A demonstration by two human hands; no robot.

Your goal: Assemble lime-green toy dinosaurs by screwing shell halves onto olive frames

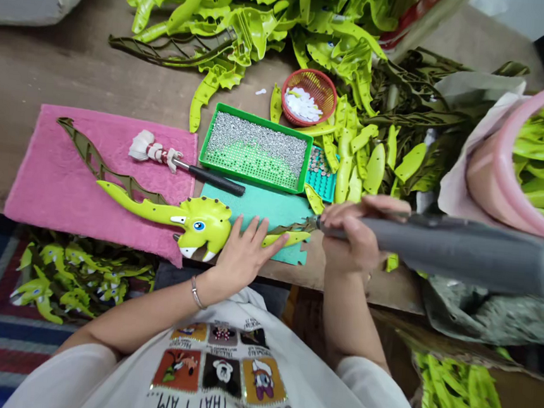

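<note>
A lime-green toy dinosaur (203,225) with a blue eye and white horns lies across a turquoise mat (258,199) and a pink towel (56,166). Its long dark olive strip (112,180) stretches over the towel. My left hand (243,252) rests with spread fingers on the toy, just right of its head. My right hand (357,237) is wrapped round a grey electric screwdriver (440,244). The driver's tip touches or nearly touches the toy's right end; exact contact is too blurred to tell.
Behind the mat sits a green tray (253,146) of small screws. A red basket (310,97) holds white bits. A black-handled tool (212,176) lies on the towel. Lime-green parts (249,24) pile up at the back; a pink bucket (498,173) stands right.
</note>
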